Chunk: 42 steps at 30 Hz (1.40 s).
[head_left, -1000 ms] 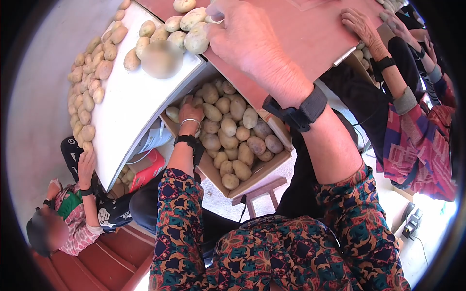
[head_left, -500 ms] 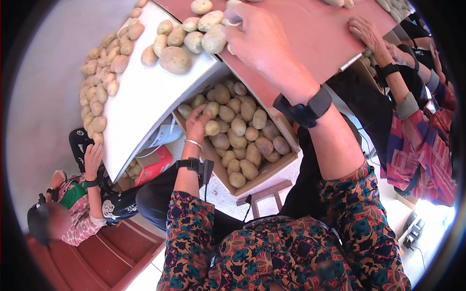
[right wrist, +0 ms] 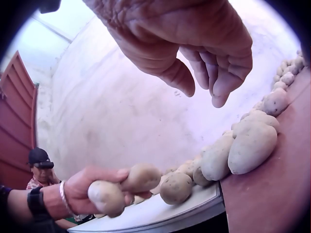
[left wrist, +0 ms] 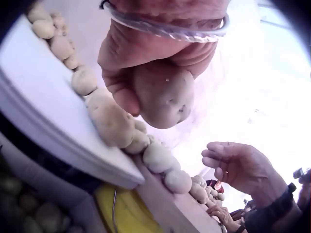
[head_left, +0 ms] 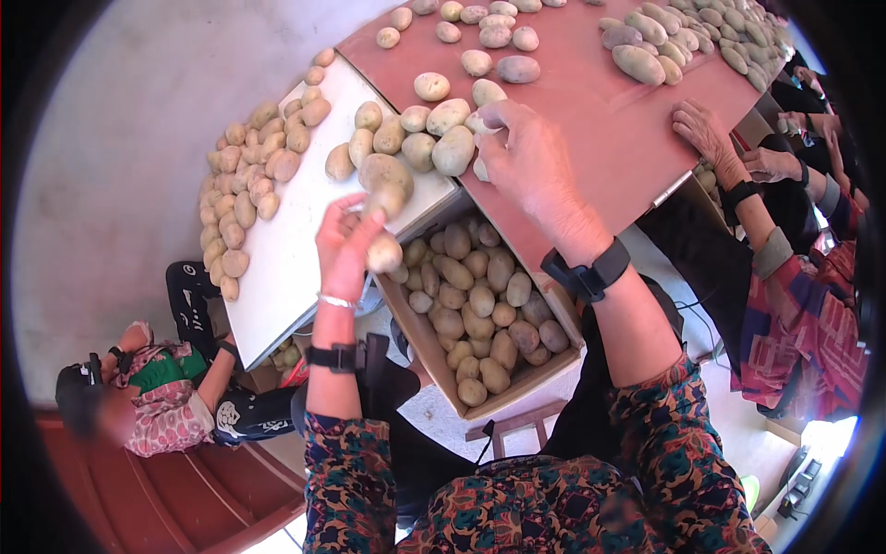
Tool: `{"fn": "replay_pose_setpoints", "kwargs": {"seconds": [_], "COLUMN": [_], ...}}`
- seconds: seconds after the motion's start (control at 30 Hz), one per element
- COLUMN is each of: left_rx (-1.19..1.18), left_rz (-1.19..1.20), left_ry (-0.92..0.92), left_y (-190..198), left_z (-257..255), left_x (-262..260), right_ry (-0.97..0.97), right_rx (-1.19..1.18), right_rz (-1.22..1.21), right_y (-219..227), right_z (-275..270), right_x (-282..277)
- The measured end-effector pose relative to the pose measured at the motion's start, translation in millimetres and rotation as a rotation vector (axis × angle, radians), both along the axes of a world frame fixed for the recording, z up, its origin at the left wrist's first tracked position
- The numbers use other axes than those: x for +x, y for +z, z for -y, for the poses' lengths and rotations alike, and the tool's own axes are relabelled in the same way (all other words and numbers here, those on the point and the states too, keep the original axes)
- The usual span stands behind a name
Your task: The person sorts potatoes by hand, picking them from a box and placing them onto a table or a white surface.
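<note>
head view: a reddish-brown sorting board [head_left: 591, 120] slopes across the top, butted against a white board [head_left: 286, 249] on the left; loose potatoes lie on both, with a dense heap [head_left: 245, 185] along the white board's far edge, against a pale grey wall. below the seam stands an open cardboard box [head_left: 517, 379] full of potatoes. the left hand [head_left: 343, 242] is raised at the white board's near edge, its fingers curled round two potatoes [head_left: 384, 251]. the right hand [head_left: 531, 162] lies over the seam, fingers bent at a cluster of potatoes [head_left: 452, 150]; whether it grips one cannot be told. another person's hand [head_left: 703, 129] rests on the red board's edge at right, and someone sits low at left, face blurred. the lens edges darken the corners.

left wrist view: the left hand [left wrist: 160, 63] clasps a potato [left wrist: 164, 96] in its palm, a thin bangle [left wrist: 170, 30] at the wrist. the white board's underside is dark and blurred. the right hand [left wrist: 240, 167] shows beyond, fingers bent.

right wrist view: the right hand [right wrist: 194, 43] hangs just above the potatoes [right wrist: 252, 143] at the board's seam, fingers curved, holding nothing visible. the left hand [right wrist: 90, 191] grips two potatoes [right wrist: 121, 187] lower left. the wall is washed out by glare.
</note>
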<state>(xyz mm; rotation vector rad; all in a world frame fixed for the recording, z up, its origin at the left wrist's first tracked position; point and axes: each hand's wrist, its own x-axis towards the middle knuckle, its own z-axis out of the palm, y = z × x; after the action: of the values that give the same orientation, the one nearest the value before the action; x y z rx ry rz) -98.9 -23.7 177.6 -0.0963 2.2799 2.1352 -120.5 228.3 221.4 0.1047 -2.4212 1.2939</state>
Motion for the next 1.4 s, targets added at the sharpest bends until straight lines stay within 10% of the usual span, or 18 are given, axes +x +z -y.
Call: {"fn": "replay_pose_setpoints", "kwargs": {"seconds": [0.53,0.7,0.87,1.4], "left_rx": [-0.981,-0.945,-0.355,-0.611], "left_rz": [-0.071,-0.051,0.070,-0.262], "left_ry": [0.130,0.038,0.293,0.029], "left_y": [17,11,0,-7], "left_z": [-47,-30,-11,-6], "left_x": [-204,-201,-185,-106], "right_ry": [-0.010,-0.008,0.003,-0.011], "right_rx": [-0.069,-0.071,-0.050,-0.041], "right_rz": [0.042,0.044,-0.023,-0.053], "right_y": [2,-1,-3,-8], "right_z": [-11,-10,-9,-10], "right_x": [2,4,4,-4]}}
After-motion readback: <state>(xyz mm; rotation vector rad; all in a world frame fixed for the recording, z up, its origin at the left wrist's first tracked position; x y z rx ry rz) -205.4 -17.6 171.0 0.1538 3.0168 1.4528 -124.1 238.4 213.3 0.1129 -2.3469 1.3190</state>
